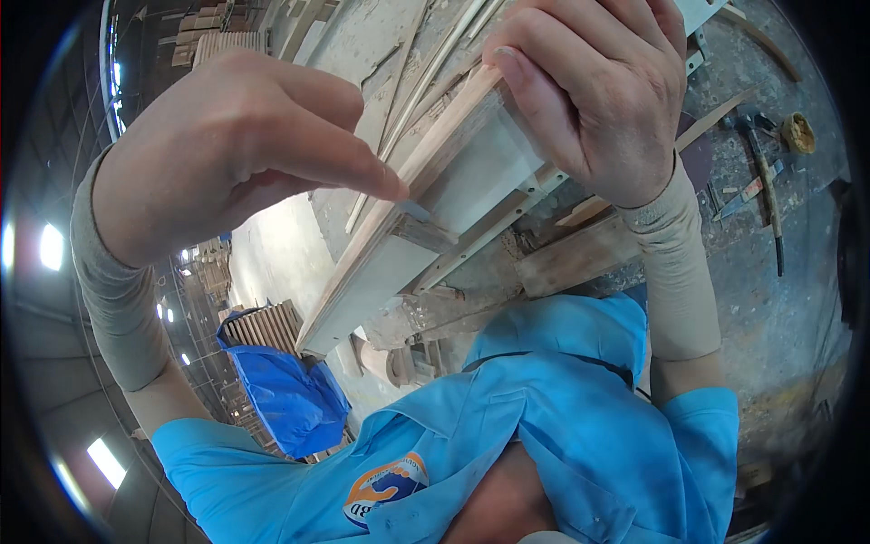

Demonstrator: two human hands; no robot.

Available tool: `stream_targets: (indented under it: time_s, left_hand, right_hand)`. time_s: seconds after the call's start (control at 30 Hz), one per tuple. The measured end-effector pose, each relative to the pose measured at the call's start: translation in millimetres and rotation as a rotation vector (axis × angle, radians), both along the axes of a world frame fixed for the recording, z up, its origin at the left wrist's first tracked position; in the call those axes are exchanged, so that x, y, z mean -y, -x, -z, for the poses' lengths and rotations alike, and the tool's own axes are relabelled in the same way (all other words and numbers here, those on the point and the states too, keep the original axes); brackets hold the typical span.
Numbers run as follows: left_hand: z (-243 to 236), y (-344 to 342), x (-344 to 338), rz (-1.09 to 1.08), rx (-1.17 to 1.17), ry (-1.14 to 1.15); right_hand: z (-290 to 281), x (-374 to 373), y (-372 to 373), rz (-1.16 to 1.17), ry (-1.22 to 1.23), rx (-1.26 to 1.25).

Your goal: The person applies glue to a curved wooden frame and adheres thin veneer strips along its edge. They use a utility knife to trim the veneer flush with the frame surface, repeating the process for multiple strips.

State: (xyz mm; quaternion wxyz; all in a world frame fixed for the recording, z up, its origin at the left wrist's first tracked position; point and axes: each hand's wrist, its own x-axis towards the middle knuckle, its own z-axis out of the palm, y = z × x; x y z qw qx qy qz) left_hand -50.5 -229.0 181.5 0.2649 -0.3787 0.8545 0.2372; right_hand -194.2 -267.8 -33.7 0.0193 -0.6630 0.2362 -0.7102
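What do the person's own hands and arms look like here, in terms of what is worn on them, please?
Both hands, the left hand and the right hand, are bare, without gloves or rings in view. Each forearm wears a snug grey-beige arm sleeve from wrist to near the elbow. Above that comes a bright blue short-sleeved shirt.

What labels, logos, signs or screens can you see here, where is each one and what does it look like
Chest badge: on the blue shirt near the picture's lower middle; a rounded emblem in orange, white and dark blue, partly cut by a fold.
No packages, signs or screens show. The wooden frame piece held between the left hand and the right hand bears no visible label.
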Motion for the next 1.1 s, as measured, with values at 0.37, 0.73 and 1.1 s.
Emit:
stream_targets:
  time_s: [0.37, 0.73, 1.1]
  left_hand:
    - [-7.5, -2.0, -8.2, -0.030, -0.082, -0.046]
    - [19.4, 3.9, -6.0, -0.069, -0.130, -0.087]
    - [29.6, -3.8, 0.6, -0.049, -0.193, -0.146]
  right_hand:
    - [-0.9, -3.5, 3.4, -0.036, 0.006, 0.033]
    - [1.1, -1.3, 6.2, -0.038, 0.008, -0.006]
    - [2.6, -1.6, 5.1, -0.020, 0.014, 0.000]
